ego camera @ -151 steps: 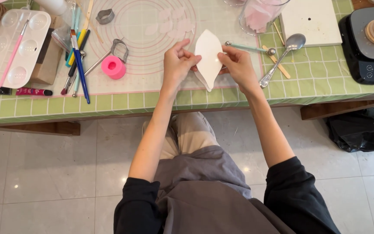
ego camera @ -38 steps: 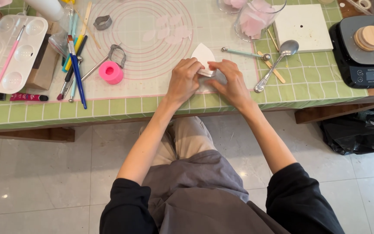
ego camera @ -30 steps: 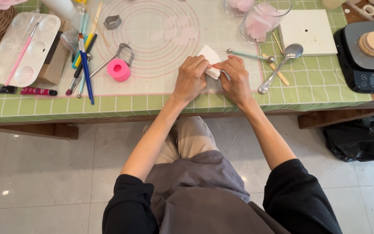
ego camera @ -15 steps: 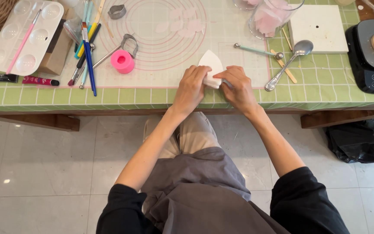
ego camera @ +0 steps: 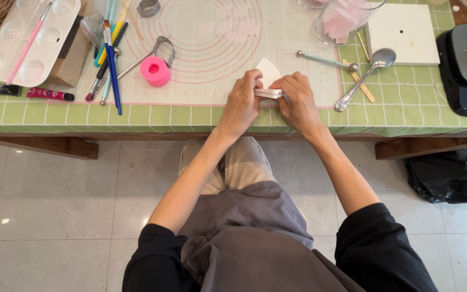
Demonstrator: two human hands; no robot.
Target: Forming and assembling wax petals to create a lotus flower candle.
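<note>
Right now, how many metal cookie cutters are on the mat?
2. One small cutter lies at the mat's top edge, partly cut off by the picture. A second cutter sits just above the pink cylinder. Others may be out of view.

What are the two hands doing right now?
Left hand: closed, pinching the white pointed leaf-shaped mould on its left side.
Right hand: closed on the same mould's right side.

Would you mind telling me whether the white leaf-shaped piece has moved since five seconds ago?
Yes. The white leaf-shaped piece has come down toward the near edge of the silicone mat; the left hand and right hand now press it there.
</note>
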